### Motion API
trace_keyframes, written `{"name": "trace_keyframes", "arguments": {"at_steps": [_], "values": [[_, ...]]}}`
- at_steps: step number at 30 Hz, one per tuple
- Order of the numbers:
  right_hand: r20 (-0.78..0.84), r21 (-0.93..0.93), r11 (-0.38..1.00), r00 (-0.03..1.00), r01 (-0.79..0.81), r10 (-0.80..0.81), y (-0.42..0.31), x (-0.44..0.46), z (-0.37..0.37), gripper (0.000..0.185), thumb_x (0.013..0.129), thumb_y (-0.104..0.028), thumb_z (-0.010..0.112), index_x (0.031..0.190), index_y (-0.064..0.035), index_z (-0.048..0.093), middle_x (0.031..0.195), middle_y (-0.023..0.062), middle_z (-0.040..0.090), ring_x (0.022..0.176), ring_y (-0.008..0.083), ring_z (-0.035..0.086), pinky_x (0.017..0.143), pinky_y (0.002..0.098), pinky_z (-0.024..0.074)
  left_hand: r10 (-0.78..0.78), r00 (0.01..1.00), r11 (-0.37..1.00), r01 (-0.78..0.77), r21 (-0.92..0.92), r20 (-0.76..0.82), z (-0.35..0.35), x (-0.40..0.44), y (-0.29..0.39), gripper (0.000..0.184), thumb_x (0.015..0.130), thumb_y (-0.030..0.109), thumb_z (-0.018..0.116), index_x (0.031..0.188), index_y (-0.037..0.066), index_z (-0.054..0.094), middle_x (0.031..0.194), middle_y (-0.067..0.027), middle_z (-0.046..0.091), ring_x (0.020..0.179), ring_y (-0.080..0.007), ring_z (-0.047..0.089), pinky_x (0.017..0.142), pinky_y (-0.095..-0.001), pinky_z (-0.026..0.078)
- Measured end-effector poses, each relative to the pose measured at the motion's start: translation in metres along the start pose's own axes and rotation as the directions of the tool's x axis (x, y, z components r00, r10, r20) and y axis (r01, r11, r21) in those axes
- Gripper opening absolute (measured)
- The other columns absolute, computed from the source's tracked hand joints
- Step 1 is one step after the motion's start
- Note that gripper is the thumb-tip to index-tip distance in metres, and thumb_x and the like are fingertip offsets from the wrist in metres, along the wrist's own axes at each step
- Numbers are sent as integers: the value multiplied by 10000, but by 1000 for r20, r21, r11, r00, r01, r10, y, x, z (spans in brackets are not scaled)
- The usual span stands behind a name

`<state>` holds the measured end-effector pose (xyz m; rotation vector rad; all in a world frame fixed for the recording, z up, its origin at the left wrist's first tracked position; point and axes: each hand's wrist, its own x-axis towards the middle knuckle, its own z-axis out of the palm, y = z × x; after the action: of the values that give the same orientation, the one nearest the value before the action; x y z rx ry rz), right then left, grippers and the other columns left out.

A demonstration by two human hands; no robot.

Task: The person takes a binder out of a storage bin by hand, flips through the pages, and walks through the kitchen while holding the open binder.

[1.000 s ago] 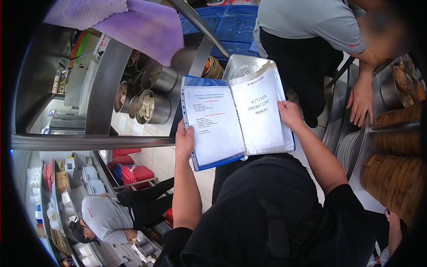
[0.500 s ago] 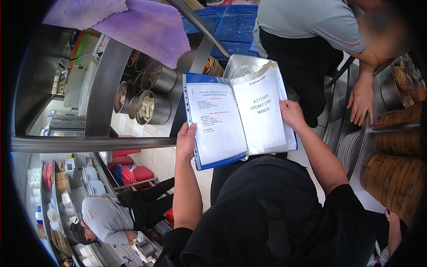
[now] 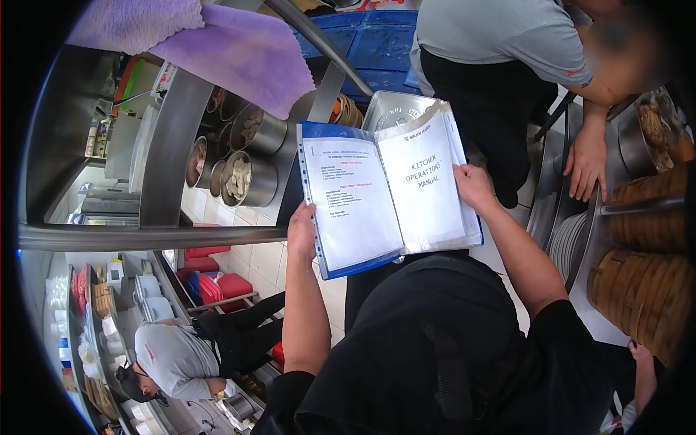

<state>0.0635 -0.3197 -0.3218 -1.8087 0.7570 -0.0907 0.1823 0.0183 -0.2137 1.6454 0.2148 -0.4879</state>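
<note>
An open blue binder (image 3: 355,217) with plastic page sleeves lies across both hands in front of my body. Its right page reads "Kitchen Operations' Manual"; the left page carries a printed list with ingredients. My left hand (image 3: 301,233) is closed on the left cover edge, thumb on the page side. Gripping the right edge is my right hand (image 3: 475,188), with its fingers partly hidden behind the binder. Behind the top of the binder, a metal tray or lid (image 3: 395,107) shows in part.
Steel pots of food (image 3: 246,177) stand on a shelf at left, below a purple towel (image 3: 239,54). One co-worker (image 3: 500,43) leans at upper right, another (image 3: 174,355) at lower left. Bamboo steamers (image 3: 638,297) and stacked plates (image 3: 567,243) are at right.
The binder and both hands have stayed nearly still, with a very slight shift of view. The co-worker at lower left has moved a little.
</note>
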Motion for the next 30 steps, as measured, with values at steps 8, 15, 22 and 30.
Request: {"name": "trace_keyframes", "arguments": {"at_steps": [8,15,22,30], "values": [[12,-1,1000,1000,19,-19,8,4,3,423,985,-326,520,979,63,684,979,266,688,913,413,665,833,442,497,-2,1000,1000,2,-7,-15,6,-2,3,383,959,117,413,1276,-67,523,1123,-167,663,957,-235,683,854,-332,553],[-4,-71,996,998,60,-60,20,10,7,381,1005,-287,528,1035,54,694,930,222,713,824,327,686,788,396,512,370,925,864,-310,396,-83,-2,2,-9,430,969,61,457,1396,9,425,1216,-206,629,1037,-235,652,897,-328,513],[-2,-25,998,999,49,-49,17,7,7,435,970,-347,521,957,53,692,976,266,684,937,436,654,846,461,496,510,860,544,-304,782,-21,0,-2,-5,553,913,138,670,1390,24,414,1169,-262,658,1052,-331,681,905,-385,521],[12,-55,998,999,31,-30,18,7,7,404,986,-316,549,1002,61,693,935,233,706,831,347,678,786,405,509,401,910,638,-196,745,-104,12,-11,8,684,828,100,766,1400,-20,410,1080,-195,697,953,-233,697,850,-329,538]]}}
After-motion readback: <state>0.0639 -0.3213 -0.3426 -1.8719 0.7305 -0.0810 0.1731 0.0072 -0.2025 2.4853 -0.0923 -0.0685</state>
